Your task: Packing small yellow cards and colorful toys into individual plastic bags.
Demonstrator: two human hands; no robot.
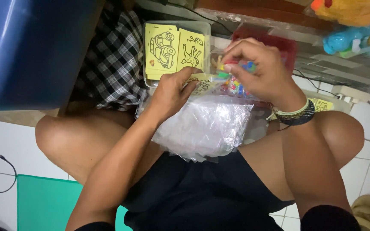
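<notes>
Above the pile of clear bags [202, 128] on the lap, the left hand [172, 92] holds a yellow card [200, 85] while the right hand [258, 70] pinches small coloured tubes [236, 68] with tight fingers; more cards [172, 49] wait in the box [206, 30] beyond the bags.

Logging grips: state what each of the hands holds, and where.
Left hand pinches a yellow card at its near edge. Right hand grips small colourful tubes in its fingertips; exact hold unclear.
</notes>
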